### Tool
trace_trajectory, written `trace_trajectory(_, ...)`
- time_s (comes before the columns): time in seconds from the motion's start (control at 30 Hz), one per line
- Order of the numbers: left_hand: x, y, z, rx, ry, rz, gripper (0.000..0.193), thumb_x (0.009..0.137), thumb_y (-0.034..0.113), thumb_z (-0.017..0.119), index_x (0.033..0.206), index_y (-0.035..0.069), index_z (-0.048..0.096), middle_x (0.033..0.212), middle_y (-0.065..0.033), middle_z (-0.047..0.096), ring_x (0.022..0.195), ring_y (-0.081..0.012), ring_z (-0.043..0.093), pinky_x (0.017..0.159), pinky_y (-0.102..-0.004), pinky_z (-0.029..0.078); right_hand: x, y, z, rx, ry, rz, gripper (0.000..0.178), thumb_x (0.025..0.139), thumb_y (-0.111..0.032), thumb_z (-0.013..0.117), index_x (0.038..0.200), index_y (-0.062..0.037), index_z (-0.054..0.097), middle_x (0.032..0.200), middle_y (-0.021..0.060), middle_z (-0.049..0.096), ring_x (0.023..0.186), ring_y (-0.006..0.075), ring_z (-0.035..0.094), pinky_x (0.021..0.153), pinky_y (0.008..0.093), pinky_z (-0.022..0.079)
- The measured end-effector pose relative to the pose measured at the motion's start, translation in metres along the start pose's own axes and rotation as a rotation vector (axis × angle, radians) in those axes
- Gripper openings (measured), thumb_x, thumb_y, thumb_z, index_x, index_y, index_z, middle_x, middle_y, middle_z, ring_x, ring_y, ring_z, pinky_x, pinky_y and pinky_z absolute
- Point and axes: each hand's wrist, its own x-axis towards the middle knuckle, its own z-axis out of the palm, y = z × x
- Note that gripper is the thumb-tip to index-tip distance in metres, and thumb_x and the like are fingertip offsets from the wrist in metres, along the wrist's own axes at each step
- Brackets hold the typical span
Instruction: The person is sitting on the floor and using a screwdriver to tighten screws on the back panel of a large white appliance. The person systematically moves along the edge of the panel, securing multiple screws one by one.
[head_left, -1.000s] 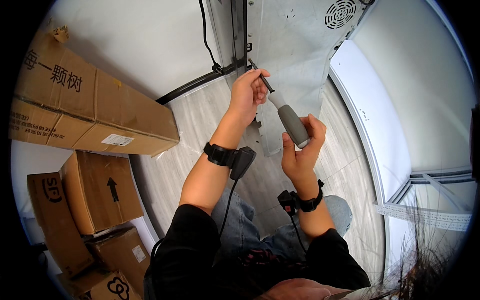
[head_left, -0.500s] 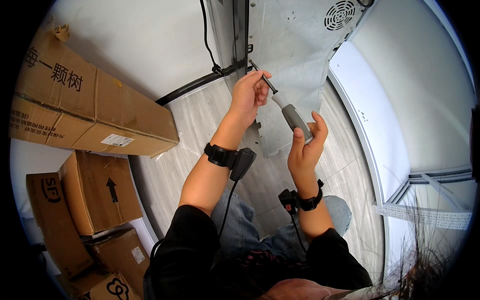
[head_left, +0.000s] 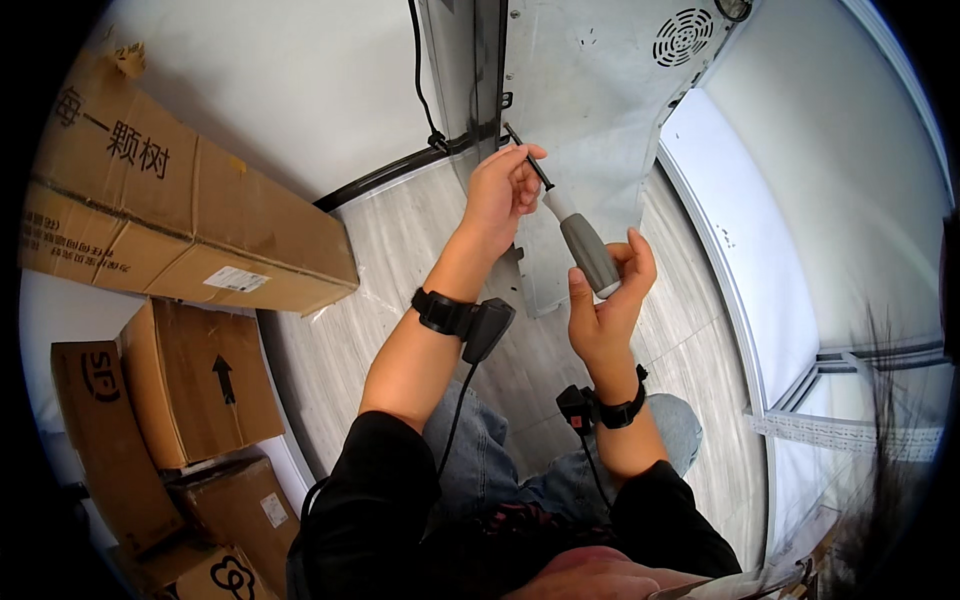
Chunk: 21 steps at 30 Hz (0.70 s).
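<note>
**Screwdriver tip set to the panel edge**

Now the screwdriver (head_left: 578,235) lies along a slant from near right to far left, its dark shaft tip meeting the left edge of the grey metal panel (head_left: 590,90), close to a small black fitting there. The left hand (head_left: 505,190) is closed narrowly about the shaft near the tip, fingertips pinching it to steady it. The right hand (head_left: 605,300) holds the grey handle loosely from below, fingers partly spread and the thumb up beside the handle's end. Compared with a second ago, that hand has slid lower on the handle and opened its grasp, while the tip has stayed at the same spot on the panel; this reads as re-gripping between turns rather than moving to a new place. A black cable (head_left: 425,95) hangs down the white wall just left of the panel. Cardboard boxes (head_left: 190,230) are stacked on the floor at far left, well apart from both hands.
</note>
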Motion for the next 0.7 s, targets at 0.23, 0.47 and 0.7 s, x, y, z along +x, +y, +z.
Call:
trace_trajectory(0.23,-0.002,0.001,0.001,0.012,0.022,0.000,0.021,0.090,0.026,0.046,0.092,0.007,0.055,0.056,0.0036,0.043,0.051,-0.0080,0.036,0.049,-0.0235,0.029,0.002,-0.013,-0.007,0.105,-0.070,0.311,0.049,0.086,-0.018,0.061,0.125,0.0006,0.038,0.080,0.0069,0.052,0.072,0.0150,0.052,0.067,0.0271,0.041)
trace_trajectory(0.47,0.002,-0.001,-0.002,0.006,0.000,-0.002,0.020,0.090,0.026,0.046,0.090,0.008,0.054,0.056,0.0033,0.044,0.051,-0.0082,0.037,0.049,-0.0236,0.029,-0.001,0.002,-0.011,0.038,-0.046,0.312,0.047,0.086,-0.010,0.060,0.124,0.0004,0.035,0.086,0.0087,0.051,0.079,0.0152,0.051,0.073,0.0275,0.041)
trace_trajectory(0.7,0.002,0.000,-0.001,-0.021,0.001,-0.005,0.019,0.090,0.025,0.046,0.090,0.008,0.054,0.056,0.0031,0.044,0.051,-0.0084,0.037,0.049,-0.0230,0.028,0.007,0.000,-0.007,-0.024,-0.042,0.067,0.040,0.090,-0.013,0.054,0.124,-0.0013,0.038,0.075,0.0050,0.050,0.065,0.0115,0.048,0.062,0.0248,0.040)
